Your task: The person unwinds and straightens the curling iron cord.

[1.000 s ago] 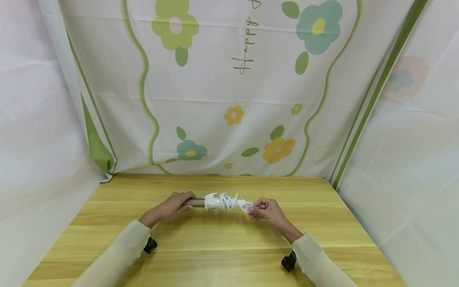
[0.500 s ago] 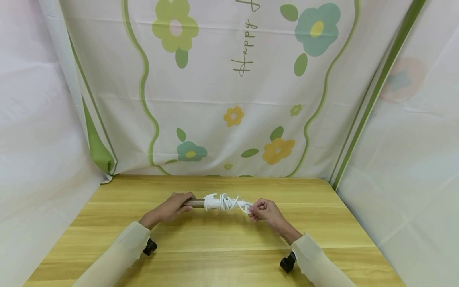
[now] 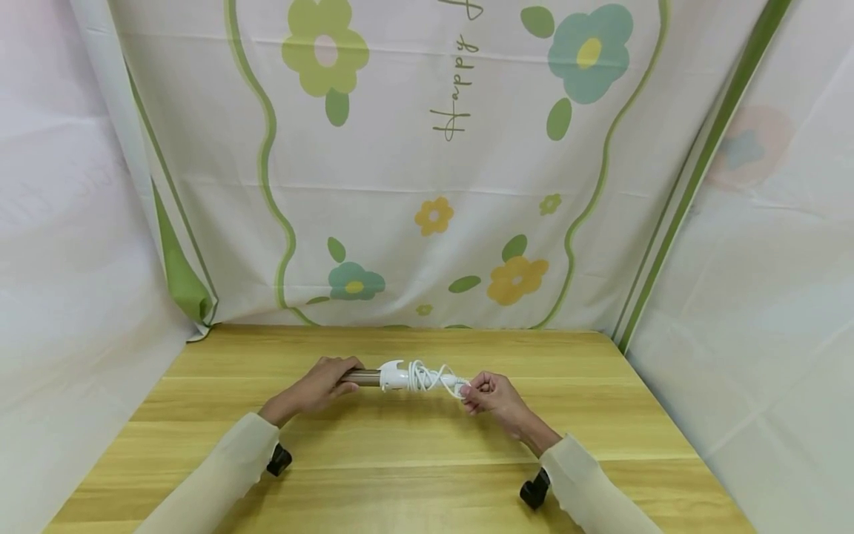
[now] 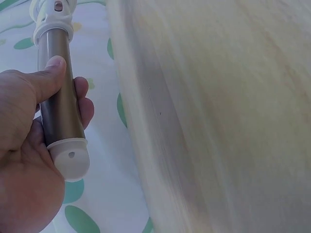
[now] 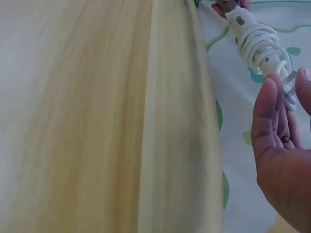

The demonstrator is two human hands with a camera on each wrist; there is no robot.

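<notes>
A curling iron [image 3: 394,377] with a bronze barrel and white handle lies sideways between both hands in the head view. My left hand [image 3: 320,384] grips its barrel [image 4: 63,114], thumb on top and fingers wrapped behind. The white end cap [image 4: 71,159] pokes out beside the palm. Loops of white cord [image 5: 257,46] are wound round the handle. At the handle's far end, my right hand [image 3: 499,400] pinches the plug end of the cord [image 3: 459,389] between thumb and fingers. In the right wrist view, part of that plug is hidden by the fingers.
The wood-grain table [image 3: 400,489] spreads under both arms. Behind it hangs a white curtain [image 3: 373,163] with printed flowers, and pale cloth walls [image 3: 767,311] flank the sides. Each wrist carries a small black camera [image 3: 536,489].
My right hand has shifted very slightly, with the plug turning a little in its fingertips. The left hand keeps its hold on the barrel, and the curling iron stays almost still.
</notes>
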